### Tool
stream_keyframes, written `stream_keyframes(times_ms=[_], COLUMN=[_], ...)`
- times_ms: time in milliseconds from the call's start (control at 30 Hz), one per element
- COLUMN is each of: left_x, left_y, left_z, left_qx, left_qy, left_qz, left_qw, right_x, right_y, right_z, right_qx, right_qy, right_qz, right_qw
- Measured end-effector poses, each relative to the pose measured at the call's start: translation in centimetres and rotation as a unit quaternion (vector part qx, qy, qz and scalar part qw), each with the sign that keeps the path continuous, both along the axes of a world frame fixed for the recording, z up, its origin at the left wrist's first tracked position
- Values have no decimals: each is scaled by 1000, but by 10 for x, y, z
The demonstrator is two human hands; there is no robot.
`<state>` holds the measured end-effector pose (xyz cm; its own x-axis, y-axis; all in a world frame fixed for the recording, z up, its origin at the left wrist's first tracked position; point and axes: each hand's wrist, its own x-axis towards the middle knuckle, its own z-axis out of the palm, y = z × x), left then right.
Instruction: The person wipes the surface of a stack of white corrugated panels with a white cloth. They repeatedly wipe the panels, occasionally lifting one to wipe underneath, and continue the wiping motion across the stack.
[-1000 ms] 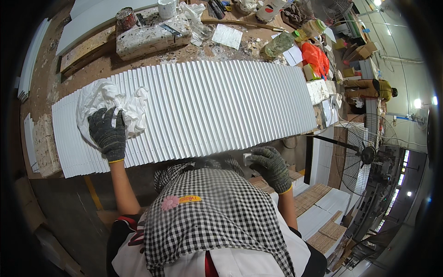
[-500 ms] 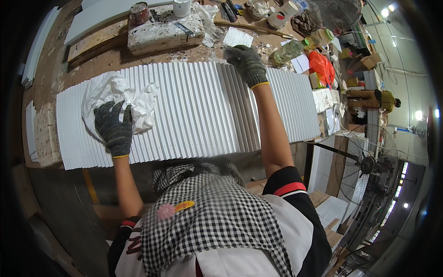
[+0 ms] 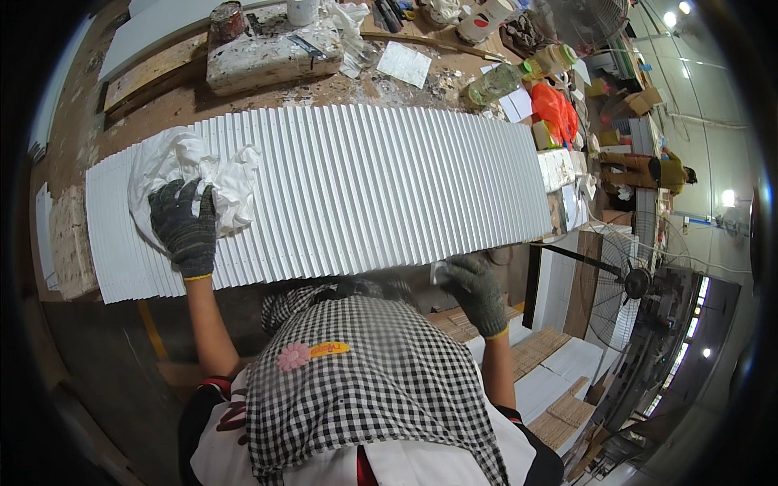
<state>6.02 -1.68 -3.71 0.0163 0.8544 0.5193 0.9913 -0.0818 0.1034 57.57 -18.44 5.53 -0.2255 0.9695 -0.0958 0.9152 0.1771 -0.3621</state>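
Note:
Overlapping white slats (image 3: 340,190) lie side by side in a long row on the bench, each running from the far side to the near edge. My left hand (image 3: 185,227), in a dark knitted glove, rests on a crumpled white cloth (image 3: 237,185) at the row's left end. Its fingers are spread over the cloth. Just off the near edge of the slats, right of the middle, is my gloved right hand (image 3: 476,293). Its fingers are bent together, with a small pale piece (image 3: 438,273) showing at the tips; what it is I cannot make out.
Behind the slats stand a paint-spattered block (image 3: 271,61), a dark red can (image 3: 226,22) and a white cup (image 3: 485,20). Bottles (image 3: 494,86) and a red plastic bag (image 3: 554,113) lie at the far right. A fan (image 3: 636,283) stands right; a person (image 3: 666,172) is farther off.
My right hand has come from the far edge of the slats to just off their near edge. Slats that looked shaded beside that arm now look evenly white. My left hand stays on the cloth.

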Motion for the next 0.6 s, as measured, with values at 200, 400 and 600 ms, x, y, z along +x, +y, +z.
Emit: stream_keyframes(times_ms=[200,400,600], left_x=[-3,-5,-5], left_y=[1,0,0], left_z=[-6,-7,-7], left_qx=[6,1,4], left_qy=[-11,-12,-6], left_qz=[-6,-2,-7], left_qw=[1000,1000,1000], right_x=[-6,-33,-9], right_y=[169,348,261], right_z=[-56,-94,-73], right_qx=[122,80,143], right_qy=[62,186,127], right_qz=[66,21,115], right_qw=[988,979,975])
